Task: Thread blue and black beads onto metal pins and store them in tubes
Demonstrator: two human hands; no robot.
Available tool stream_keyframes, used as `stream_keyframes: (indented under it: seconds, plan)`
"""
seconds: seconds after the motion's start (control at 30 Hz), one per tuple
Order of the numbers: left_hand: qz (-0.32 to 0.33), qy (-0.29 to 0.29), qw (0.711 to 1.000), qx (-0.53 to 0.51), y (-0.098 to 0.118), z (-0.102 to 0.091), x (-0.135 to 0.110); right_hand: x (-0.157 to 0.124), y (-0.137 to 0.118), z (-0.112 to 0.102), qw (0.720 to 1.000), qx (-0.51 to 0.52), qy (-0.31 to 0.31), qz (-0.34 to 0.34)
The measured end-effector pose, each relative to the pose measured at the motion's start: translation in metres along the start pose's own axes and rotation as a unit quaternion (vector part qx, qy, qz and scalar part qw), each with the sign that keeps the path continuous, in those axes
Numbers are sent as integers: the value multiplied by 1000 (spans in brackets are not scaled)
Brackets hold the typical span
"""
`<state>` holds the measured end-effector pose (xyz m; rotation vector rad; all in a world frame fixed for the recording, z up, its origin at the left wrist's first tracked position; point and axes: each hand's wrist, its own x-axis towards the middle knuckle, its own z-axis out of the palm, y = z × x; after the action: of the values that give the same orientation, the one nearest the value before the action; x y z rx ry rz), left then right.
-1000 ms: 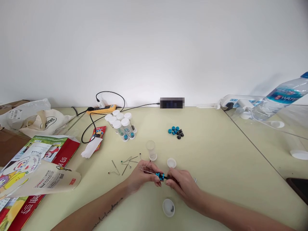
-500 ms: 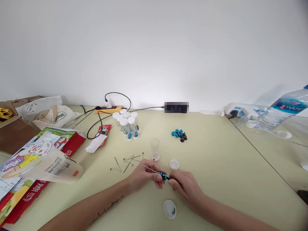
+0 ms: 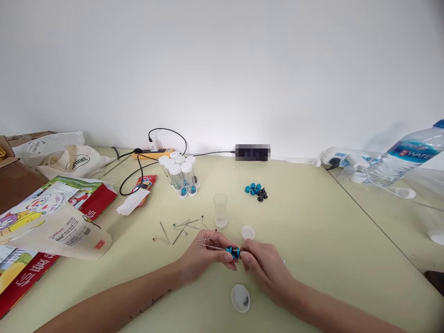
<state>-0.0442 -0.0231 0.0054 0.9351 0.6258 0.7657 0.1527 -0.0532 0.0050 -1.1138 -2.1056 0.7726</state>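
My left hand (image 3: 204, 253) is closed on a small blue spool-shaped part (image 3: 232, 252), thumb against its side. A thin bent metal wire (image 3: 214, 249) runs from this part across the left fingers, with a small dark tip at its upper end. My right hand (image 3: 267, 266) pinches at the right end of the blue part; what lies between its fingertips is mostly hidden. Beyond the hands, an uncapped clear tube (image 3: 220, 210) stands upright, and a white cap (image 3: 248, 232) lies close by. Nearer to me, another white cap (image 3: 240, 298) holds tiny dark pieces.
Several bent wires (image 3: 180, 227) lie left of the tube. Blue parts (image 3: 253, 188) and black parts (image 3: 262, 194) form a small pile farther back. Capped tubes (image 3: 178, 175) stand grouped at the left rear. A plastic cup (image 3: 74, 233) lies on a red bag (image 3: 38, 263).
My right fingertips have come up against the blue part, and the black stem seen between them earlier is now hidden. The whole view has shifted slightly.
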Motion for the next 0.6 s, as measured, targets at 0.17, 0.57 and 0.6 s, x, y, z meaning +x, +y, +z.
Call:
stream_keyframes:
  seconds: [0.17, 0.57, 0.6]
  plan:
    - [-13, -10, 1000, -1, 0, 0, 0, -1, 5, 0, 1000, 9, -4, 0]
    - [-27, -10, 999, -24, 2, -6, 0, -1, 6, 2, 999, -40, 10, -27]
    - [-32, -16, 999, -22, 2, -6, 0, -2, 5, 1, 999, -43, 0, -34]
